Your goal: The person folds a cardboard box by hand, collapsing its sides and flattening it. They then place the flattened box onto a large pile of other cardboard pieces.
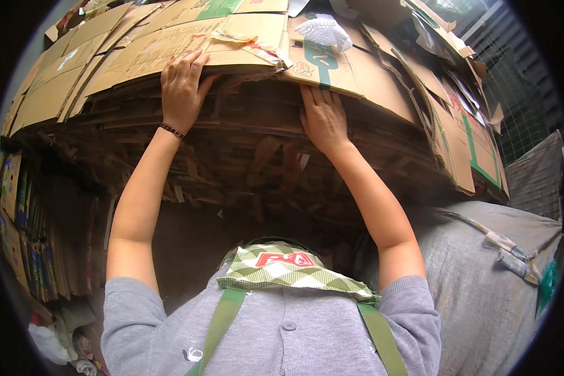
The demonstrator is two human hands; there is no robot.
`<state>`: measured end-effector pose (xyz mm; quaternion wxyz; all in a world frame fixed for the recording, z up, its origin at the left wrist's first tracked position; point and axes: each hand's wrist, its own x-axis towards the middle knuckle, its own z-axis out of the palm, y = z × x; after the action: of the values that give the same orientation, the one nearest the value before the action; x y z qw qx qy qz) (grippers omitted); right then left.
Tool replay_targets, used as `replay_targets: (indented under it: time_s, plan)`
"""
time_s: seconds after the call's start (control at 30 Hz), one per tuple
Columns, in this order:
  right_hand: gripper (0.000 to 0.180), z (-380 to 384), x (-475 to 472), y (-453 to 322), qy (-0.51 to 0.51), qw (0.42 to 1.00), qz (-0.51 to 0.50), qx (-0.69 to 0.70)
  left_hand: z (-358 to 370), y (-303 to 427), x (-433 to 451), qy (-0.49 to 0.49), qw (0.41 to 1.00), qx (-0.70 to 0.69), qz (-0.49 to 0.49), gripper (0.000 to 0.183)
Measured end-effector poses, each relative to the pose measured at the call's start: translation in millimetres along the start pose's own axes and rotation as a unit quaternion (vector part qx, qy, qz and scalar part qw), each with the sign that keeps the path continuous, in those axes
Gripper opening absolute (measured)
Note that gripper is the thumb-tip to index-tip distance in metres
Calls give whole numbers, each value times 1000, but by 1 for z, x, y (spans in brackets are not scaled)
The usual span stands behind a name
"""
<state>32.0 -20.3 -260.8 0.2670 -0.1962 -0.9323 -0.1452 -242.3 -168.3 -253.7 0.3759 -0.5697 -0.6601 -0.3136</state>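
A tall stack of flattened cardboard boxes lies before me. My left hand [183,91], with a beaded bracelet at the wrist, rests its fingers on the front edge of a printed cardboard sheet [155,58], its thumb at the edge below. My right hand [324,117] reaches palm down to another sheet with a green print [352,75]; its fingertips are hidden under that sheet's edge. A torn strip of yellow and red packaging [258,47] lies between the hands. Farther back on the stack is a crumpled white cloth or glove [324,32].
More cardboard [470,136] overhangs at the right, beside wire mesh [512,94]. Below it bulges a large grey sack or cover [479,282]. Upright flattened boxes [42,235] stand at the left, with white plastic scraps [51,343] underneath. Torn cardboard strips hang from the stack's front.
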Motion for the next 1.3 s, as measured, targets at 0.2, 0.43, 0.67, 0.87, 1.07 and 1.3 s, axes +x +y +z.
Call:
replay_targets:
  time_s: [0.2,0.43,0.67,0.87,1.07,1.3]
  plan:
    - [71,30,-1,0,-28,993,-3,-119,20,20,-39,51,998,-18,-44,60]
    - [23,95,38,0,37,996,41,-74,52,5,-50,70,996,37,-29,62]
    - [18,71,35,0,-272,956,-70,-82,58,2,-62,80,995,24,-53,57]
    - [12,50,10,-19,-230,959,-76,-148,55,0,-57,108,993,13,-35,49]
    - [12,26,4,-43,-180,964,-105,-167,44,-2,-46,96,995,17,-21,43]
    - [48,-13,56,-47,158,981,55,94,20,-37,-27,15,995,13,99,31]
